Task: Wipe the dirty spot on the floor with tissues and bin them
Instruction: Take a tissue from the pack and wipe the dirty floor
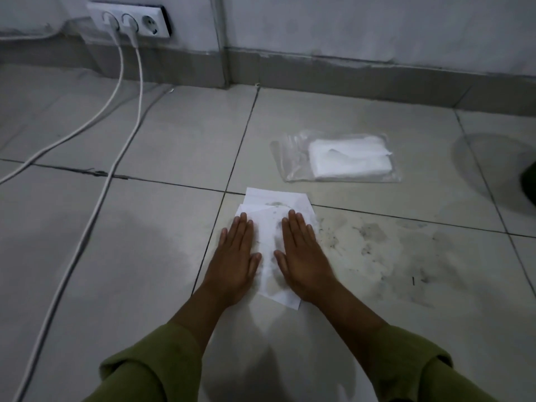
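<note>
White tissues [268, 242] lie spread flat on the pale floor tiles, with grey dirt marks showing through them. My left hand [236, 258] presses flat on their left part, fingers straight and together. My right hand [301, 256] presses flat on their right part in the same way. The dirty spot [385, 253] is a wide patch of dark smudges and specks on the tile just right of the tissues. A clear plastic pack of white tissues [345, 158] lies on the floor beyond, up and to the right.
Two white cables [116, 91] run from a wall socket strip [130, 20] at top left down across the floor on the left. A grey skirting [348, 74] lines the wall. A dark object [529, 181] shows at the right edge.
</note>
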`<action>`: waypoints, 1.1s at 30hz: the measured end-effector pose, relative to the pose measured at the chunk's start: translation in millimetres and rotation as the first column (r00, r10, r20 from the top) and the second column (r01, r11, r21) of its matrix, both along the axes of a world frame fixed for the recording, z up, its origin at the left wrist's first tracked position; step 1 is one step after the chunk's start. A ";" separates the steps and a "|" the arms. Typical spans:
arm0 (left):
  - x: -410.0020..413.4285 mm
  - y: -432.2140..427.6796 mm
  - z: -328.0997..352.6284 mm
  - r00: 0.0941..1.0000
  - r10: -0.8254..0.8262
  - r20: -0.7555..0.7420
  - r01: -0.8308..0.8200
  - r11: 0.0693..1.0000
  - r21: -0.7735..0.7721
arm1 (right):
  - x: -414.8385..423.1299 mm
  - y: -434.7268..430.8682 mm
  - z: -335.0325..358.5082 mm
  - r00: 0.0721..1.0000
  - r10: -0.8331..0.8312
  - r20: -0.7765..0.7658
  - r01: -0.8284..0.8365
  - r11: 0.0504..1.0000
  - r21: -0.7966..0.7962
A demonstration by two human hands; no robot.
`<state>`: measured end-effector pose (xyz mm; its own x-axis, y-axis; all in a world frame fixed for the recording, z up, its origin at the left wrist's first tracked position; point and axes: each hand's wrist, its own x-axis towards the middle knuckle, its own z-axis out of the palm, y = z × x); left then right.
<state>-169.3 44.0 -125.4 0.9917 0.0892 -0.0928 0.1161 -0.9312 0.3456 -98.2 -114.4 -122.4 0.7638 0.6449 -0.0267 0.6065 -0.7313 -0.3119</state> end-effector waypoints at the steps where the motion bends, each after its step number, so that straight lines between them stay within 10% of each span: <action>1: -0.8 0.4 -1.1 1.000 -0.019 -0.006 0.019 1.000 0.014 | -0.6 -0.8 -2.6 1.000 0.008 0.006 -0.008 1.000 -0.002; 18: 37.1 -33.6 -10.2 0.989 0.130 0.073 -0.133 0.991 0.028 | 33.2 -37.3 3.8 0.978 -0.210 -0.008 0.210 0.971 0.110; 33: 43.3 -38.5 -14.4 0.992 0.068 0.105 -0.073 0.997 0.040 | 87.7 -60.0 7.8 0.942 -0.323 -0.087 0.311 0.942 -0.128</action>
